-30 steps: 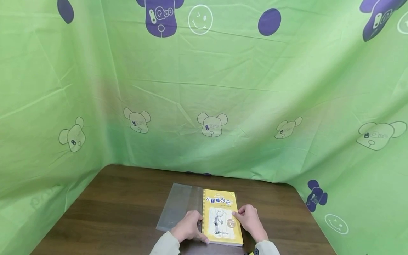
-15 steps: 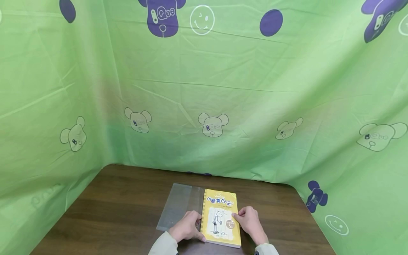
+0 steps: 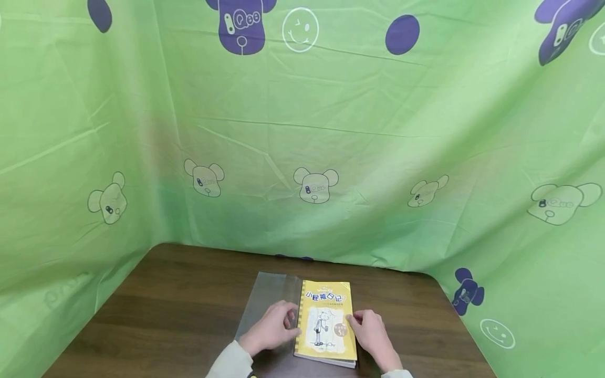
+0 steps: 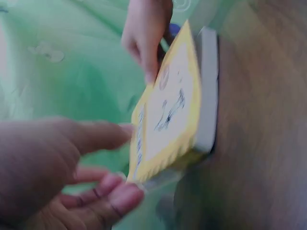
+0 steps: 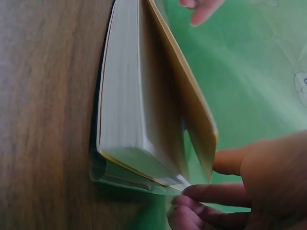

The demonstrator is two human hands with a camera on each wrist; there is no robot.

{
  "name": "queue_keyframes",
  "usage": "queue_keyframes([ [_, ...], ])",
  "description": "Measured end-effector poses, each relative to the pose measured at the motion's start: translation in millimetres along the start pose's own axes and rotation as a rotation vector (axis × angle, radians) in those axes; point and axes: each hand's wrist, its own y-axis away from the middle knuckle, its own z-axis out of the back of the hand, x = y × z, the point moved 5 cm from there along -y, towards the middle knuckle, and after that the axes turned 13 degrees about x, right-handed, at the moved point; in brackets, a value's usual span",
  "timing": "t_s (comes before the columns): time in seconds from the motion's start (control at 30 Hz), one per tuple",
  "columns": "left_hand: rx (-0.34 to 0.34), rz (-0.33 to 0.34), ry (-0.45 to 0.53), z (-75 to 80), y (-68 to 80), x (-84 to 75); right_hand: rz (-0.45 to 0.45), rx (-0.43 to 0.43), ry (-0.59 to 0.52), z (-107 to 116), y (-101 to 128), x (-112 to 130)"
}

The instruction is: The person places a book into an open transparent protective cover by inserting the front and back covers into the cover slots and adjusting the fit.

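A yellow paperback book (image 3: 327, 320) with a cartoon figure on its front lies on the table, spine to the left. My right hand (image 3: 372, 333) pinches the front cover at its right edge. In the right wrist view that cover (image 5: 192, 91) stands lifted off the page block (image 5: 120, 86), the right thumb on its outer side. Beside the spine is my left hand (image 3: 271, 325), fingers loosely bent and thumb tip near the spine edge. The left wrist view shows its fingertips (image 4: 127, 196) close to the spine. A clear plastic book jacket (image 3: 267, 294) spreads left of the book, partly hidden by the left hand.
The dark wooden table (image 3: 189, 294) extends around the book. A green printed cloth (image 3: 312, 131) hangs behind the table and along both sides.
The front cover has risen slightly off the pages in the right hand. My left hand has shifted left and up from the spine's lower corner, its thumb leaving that corner.
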Motion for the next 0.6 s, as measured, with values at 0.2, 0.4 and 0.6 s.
queue_keyframes([
  [0.2, -0.05, 0.025, -0.123, 23.6, 4.1, 22.7, 0.081, -0.053, -0.111, 4, 8, 8],
  [0.4, 0.018, 0.077, -0.142, 26.6, 6.8, 45.5, 0.193, -0.139, -0.377, 2, 10, 20],
  [0.6, 0.076, 0.123, -0.151, 22.8, 10.2, 55.2, 0.299, -0.117, -0.698, -14, 11, 43],
])
